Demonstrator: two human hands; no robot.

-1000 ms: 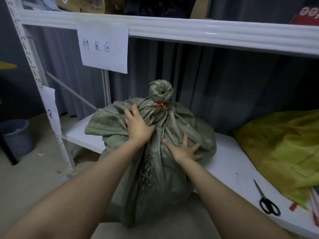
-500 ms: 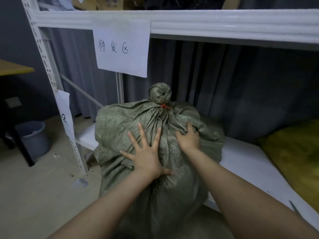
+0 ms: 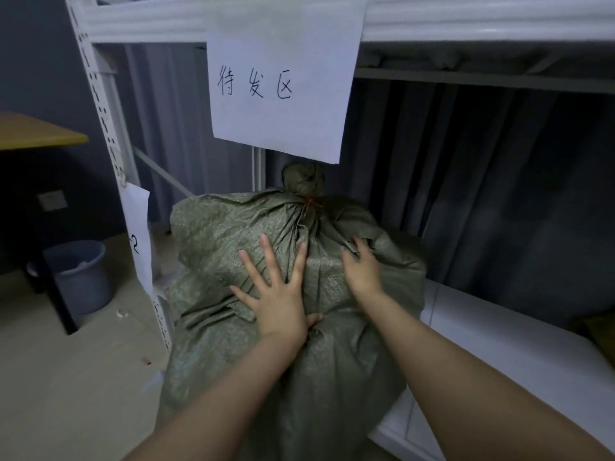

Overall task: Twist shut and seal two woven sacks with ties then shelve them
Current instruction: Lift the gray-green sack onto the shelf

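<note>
Since the earlier frames, the sack (image 3: 233, 247) had travelled further onto the shelf (image 3: 499, 344), its tied neck now rising close under the paper sign (image 3: 283, 78), and both hands had shifted from beside the neck down to the front face of the sack. The fingers (image 3: 266, 254) of the left hand (image 3: 276, 294) were spread wide and lay flat against the woven cloth, gripping nothing. The fingers of the right hand (image 3: 362, 271) were curled over a fold near the sack's upper shoulder; whether they pinched the cloth or merely pressed on it could not be determined. Both forearms extended straight toward the sack, consistent with a pushing action. The red tie (image 3: 311, 204) remained wound around the twisted neck below the knot of gathered cloth, so this sack was judged sealed. The lower front of the sack overhung the shelf edge beside the white upright (image 3: 100, 128), so shelving was judged incomplete; a further push inward was likely required. At the far right edge a yellow-green shape (image 3: 599, 327) lay on the shelf, too cropped to identify. A bucket (image 3: 80, 277) stood on the floor to the left.
</note>
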